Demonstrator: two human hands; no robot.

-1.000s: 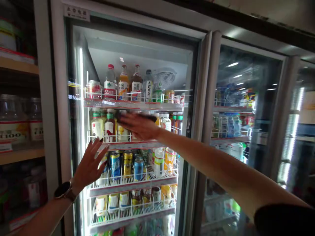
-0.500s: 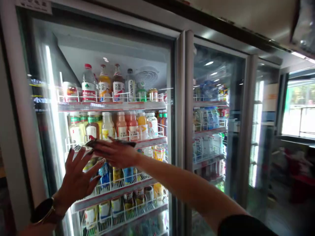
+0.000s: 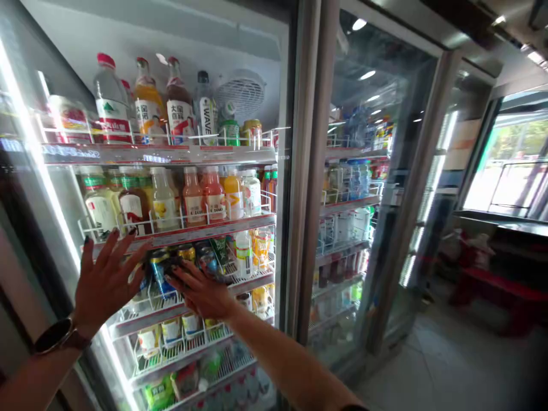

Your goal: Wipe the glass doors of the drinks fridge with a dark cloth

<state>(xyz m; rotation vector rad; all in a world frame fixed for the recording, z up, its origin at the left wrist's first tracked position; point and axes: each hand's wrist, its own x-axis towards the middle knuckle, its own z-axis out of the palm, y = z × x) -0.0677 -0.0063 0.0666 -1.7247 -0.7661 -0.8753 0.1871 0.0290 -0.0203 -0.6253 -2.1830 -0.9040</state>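
My left hand [image 3: 105,282] is spread with its fingers apart in front of the glass door [image 3: 252,51] of a drinks fridge. Whether its fingertips touch the glass, I cannot tell. A dark watch [image 3: 53,335] is on that wrist. My right hand [image 3: 205,291] lies flat over a dark cloth [image 3: 175,264] against the same door, at the height of the third shelf. Most of the cloth is hidden under the palm. Behind the glass near my hands stand a blue can [image 3: 160,275] and several juice bottles [image 3: 194,197].
A metal door frame [image 3: 306,171] separates this door from a second glass-fronted fridge [image 3: 385,137] on the right. Further right are a red bench [image 3: 500,294], a bright window [image 3: 509,165] and tiled floor [image 3: 411,371].
My right hand has moved down the glass with the cloth, from the second shelf to the third. My left hand stays spread beside it. The view has come closer and tilted.
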